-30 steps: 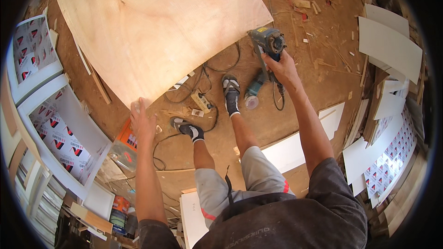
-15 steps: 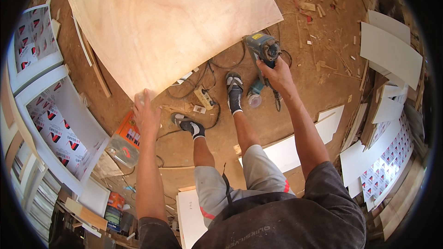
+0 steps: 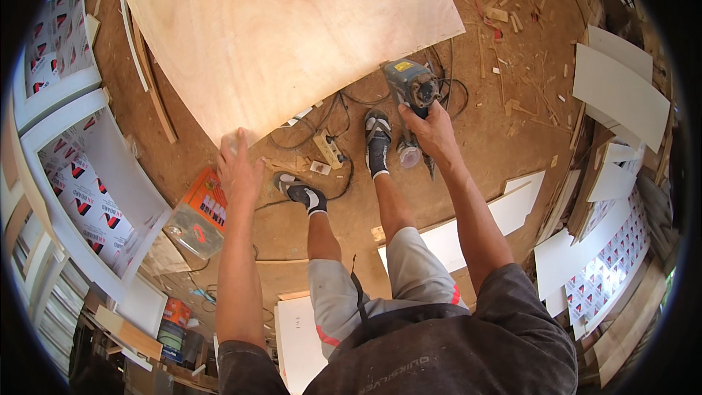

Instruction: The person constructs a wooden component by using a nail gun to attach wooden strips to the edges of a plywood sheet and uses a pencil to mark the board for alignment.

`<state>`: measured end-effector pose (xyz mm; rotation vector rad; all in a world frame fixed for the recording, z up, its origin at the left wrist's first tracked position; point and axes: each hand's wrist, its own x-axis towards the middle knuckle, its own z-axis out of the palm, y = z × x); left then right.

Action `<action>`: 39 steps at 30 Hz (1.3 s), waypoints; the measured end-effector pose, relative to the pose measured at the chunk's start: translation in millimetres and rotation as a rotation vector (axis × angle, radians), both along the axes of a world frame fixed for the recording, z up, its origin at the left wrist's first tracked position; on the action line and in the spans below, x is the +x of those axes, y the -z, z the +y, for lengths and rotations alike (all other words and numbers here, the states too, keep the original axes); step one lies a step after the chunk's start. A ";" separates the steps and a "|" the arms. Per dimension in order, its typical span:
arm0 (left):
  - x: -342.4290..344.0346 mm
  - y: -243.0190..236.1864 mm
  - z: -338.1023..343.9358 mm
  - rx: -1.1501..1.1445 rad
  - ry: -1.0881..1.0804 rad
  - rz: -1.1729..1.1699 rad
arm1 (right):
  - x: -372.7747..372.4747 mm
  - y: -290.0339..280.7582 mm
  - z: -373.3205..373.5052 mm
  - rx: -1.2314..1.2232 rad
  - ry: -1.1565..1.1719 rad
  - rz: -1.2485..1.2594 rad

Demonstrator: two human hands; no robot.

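Nearest the body, a white panel lies beside the left leg; both feet, in sandals and dark socks, stand on the brown floor. An orange-labelled container sits outside the left forearm. Left hand: fingers reach onto the near left corner of the plywood sheet, thumb standing apart; whether it grips or merely rests, cannot tell. Right hand: closed round the handle of a grey power tool, whose nose is at the sheet's near edge; contact with the edge not resolvable. Behind that hand, a second tool lies partly hidden. Between the feet and the sheet, a power strip; cables loop about the power tool. Sheet extends ahead to the upper border; beyond its right corner, wood scraps are scattered. Judged step: positioning, one hand on the corner, tool at the edge. The next move calls for a steady sheet, the tool squared to its edge, and cables kept clear.
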<state>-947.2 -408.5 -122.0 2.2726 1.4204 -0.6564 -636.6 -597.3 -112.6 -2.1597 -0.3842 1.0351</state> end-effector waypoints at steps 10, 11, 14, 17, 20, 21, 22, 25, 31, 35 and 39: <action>-4.1 0.5 3.2 -0.006 -0.002 -0.010 | -35.0 -5.9 16.8 0.019 -0.093 -0.077; -6.0 0.2 3.6 -0.005 -0.002 -0.010 | -39.1 -6.9 18.4 0.021 -0.082 -0.076; -6.1 0.4 1.4 0.000 -0.017 -0.025 | -48.5 -9.7 21.7 -0.002 -0.077 -0.034; -6.8 -0.6 3.0 -0.015 -0.034 -0.030 | -58.2 -17.6 29.7 -0.047 -0.114 0.054; -6.4 -2.9 6.2 -0.038 -0.042 -0.012 | -72.1 -23.4 38.1 -0.056 -0.138 0.047; -8.0 -2.6 6.5 -0.045 -0.044 -0.003 | -75.9 -23.3 39.2 -0.069 -0.146 0.039; -10.7 -1.9 6.7 -0.041 -0.043 -0.012 | -79.6 -23.0 40.1 -0.081 -0.154 0.032; -13.9 -0.9 6.2 -0.024 -0.040 -0.050 | -87.4 -20.0 37.5 -0.025 -0.153 0.017; -18.6 -0.8 8.2 -0.029 -0.037 -0.084 | -100.5 -16.8 42.3 -0.066 -0.123 0.048; -21.7 -3.5 7.7 -0.027 -0.031 -0.138 | -121.6 -16.7 44.7 -0.020 -0.068 0.030; -31.5 -0.3 9.0 -0.008 -0.034 -0.222 | -140.9 -26.0 58.0 -0.034 -0.070 -0.006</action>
